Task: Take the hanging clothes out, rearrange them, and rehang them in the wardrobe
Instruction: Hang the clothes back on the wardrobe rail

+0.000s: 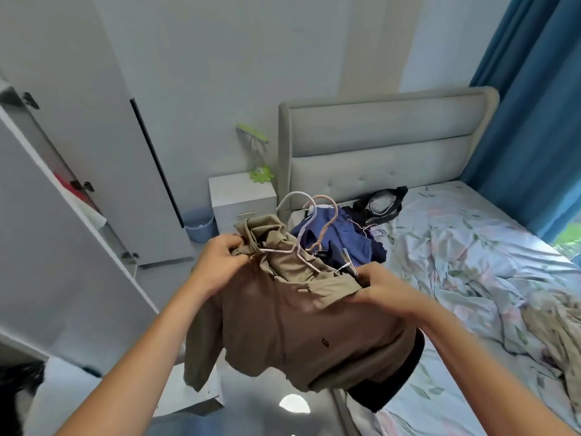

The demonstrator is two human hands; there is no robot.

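Both hands, left hand (220, 262) and right hand (382, 286), grip a khaki shirt (298, 325) beside the floral-sheeted bed (471, 247).

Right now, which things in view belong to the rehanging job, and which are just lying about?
Job: khaki jacket gripped by left hand and right hand; pink hanger; blue garment; wardrobe door.

Lying about: green lamp, nightstand, blue bin, black bag.

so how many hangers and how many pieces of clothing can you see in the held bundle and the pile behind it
hangers: 3 (white hanger, pink hanger, wire hanger)
garments: 3 (khaki garment in the left hand and right hand, blue garment, black garment)
total: 6
More may be hidden in the pile.
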